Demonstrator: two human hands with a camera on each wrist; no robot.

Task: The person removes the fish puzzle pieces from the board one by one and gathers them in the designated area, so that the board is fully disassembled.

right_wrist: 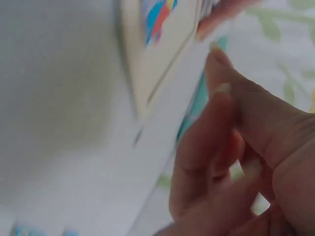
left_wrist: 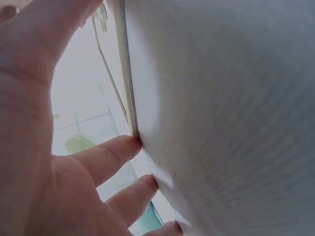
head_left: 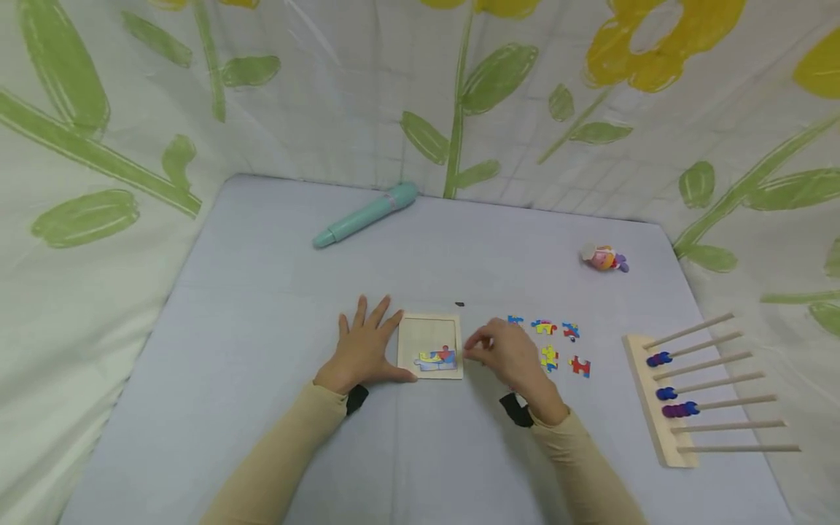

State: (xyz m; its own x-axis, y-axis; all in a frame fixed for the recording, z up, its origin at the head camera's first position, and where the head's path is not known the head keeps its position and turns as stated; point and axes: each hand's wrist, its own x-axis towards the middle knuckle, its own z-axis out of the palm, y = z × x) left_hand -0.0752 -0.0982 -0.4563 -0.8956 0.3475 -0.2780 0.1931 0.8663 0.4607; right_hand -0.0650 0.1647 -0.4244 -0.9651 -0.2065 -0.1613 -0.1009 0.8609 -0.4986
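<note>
A square wooden puzzle tray [head_left: 423,332] lies on the table with a few joined jigsaw pieces [head_left: 438,359] in its lower right part. My left hand [head_left: 364,350] spreads its fingers along the tray's left side. Its thumb lies by the near edge, and in the left wrist view a fingertip [left_wrist: 130,142] touches the tray's rim. Just right of the tray is my right hand [head_left: 508,357], thumb and fingers curled together. No piece shows between its fingertips in the right wrist view. Several loose jigsaw pieces [head_left: 549,357] lie to its right, some partly hidden by it.
A teal pen-shaped object [head_left: 364,216] lies toward the back. A small figurine [head_left: 604,258] is at the back right. On the right stands a wooden rack [head_left: 659,401] with pegs and dark beads. A tiny dark piece [head_left: 459,304] sits just beyond the tray.
</note>
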